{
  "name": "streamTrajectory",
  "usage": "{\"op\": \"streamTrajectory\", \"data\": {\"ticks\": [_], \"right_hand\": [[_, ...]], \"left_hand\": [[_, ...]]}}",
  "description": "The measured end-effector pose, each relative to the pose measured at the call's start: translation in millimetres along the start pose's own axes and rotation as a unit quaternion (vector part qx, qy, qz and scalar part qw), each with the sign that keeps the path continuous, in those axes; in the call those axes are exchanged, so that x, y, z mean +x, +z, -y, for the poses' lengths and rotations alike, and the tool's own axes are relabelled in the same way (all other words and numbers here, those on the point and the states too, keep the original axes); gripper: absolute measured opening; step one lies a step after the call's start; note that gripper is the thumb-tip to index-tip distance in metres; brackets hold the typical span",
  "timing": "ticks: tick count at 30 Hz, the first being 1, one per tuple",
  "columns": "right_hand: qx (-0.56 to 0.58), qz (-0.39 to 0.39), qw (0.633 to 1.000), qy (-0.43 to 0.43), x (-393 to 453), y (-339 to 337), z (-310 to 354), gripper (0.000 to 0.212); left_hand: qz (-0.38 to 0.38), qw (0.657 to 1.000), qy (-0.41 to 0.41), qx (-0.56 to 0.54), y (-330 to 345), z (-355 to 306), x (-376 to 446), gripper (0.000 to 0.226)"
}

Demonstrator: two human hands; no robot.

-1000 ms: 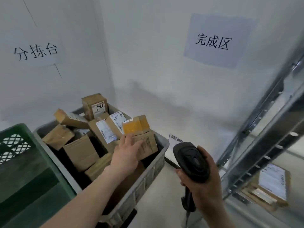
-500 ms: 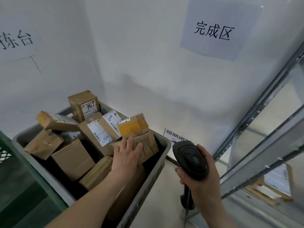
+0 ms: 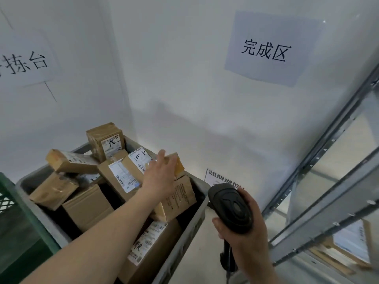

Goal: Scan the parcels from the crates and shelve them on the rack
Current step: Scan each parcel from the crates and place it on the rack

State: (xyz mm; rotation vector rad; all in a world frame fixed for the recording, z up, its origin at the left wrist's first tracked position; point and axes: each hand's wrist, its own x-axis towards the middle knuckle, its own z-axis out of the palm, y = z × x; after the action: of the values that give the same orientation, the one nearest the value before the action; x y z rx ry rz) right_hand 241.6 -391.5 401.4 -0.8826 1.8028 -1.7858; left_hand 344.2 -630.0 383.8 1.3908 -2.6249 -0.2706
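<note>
A small yellow-taped parcel (image 3: pixel 174 165) at the top of the heap is reached by the left hand (image 3: pixel 159 175), whose fingers are laid over its near face; whether they are already curled round it cannot be told. This parcel is probably chosen because it lies uppermost and free. A black barcode scanner (image 3: pixel 231 210) is gripped by its handle in the right hand (image 3: pixel 246 228), its head kept raised beside the crate, seemingly so that a label can be read as soon as a parcel is lifted. The parcels are piled loosely in one grey crate (image 3: pixel 196 218), about nine cardboard boxes being countable, several tilted with labels upward. One green crate (image 3: pixel 24 212) is seen just beside it at the left. The metal rack (image 3: pixel 320 193) stands to the right, with one labelled parcel (image 3: pixel 350 242) visible on a lower shelf. Three paper signs are fixed to the wall.
</note>
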Motion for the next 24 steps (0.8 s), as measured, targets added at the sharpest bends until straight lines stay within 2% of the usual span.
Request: {"op": "streamTrajectory", "data": {"ticks": [2, 8, 12, 15, 18, 21, 24], "right_hand": [[0.002, -0.002, 1.0, 0.013, 4, 1, -2, 0.088], [-0.029, -0.02, 0.999, 0.039, 12, 6, -11, 0.09], [-0.046, -0.028, 0.998, 0.035, 15, 12, -16, 0.089], [-0.051, -0.025, 0.998, 0.035, 15, 14, -19, 0.085], [-0.043, -0.008, 0.999, 0.032, 19, 16, -20, 0.084], [-0.017, 0.01, 0.999, 0.034, 24, 18, -23, 0.082], [0.005, 0.029, 0.999, 0.033, 27, 24, -23, 0.082]], "left_hand": [[0.028, 0.999, 0.02, 0.042, 1, 0, 19, 0.083], [0.104, 0.974, 0.064, 0.189, 4, 3, 63, 0.086], [0.113, 0.962, 0.102, 0.227, -5, 0, 67, 0.053], [0.075, 0.976, 0.085, 0.187, -10, 6, 62, 0.042], [0.024, 0.993, 0.09, 0.069, -16, 24, 40, 0.047], [-0.014, 0.992, 0.112, -0.052, -23, 42, -2, 0.056], [0.027, 0.988, 0.086, -0.127, -23, 52, -34, 0.063]]}}
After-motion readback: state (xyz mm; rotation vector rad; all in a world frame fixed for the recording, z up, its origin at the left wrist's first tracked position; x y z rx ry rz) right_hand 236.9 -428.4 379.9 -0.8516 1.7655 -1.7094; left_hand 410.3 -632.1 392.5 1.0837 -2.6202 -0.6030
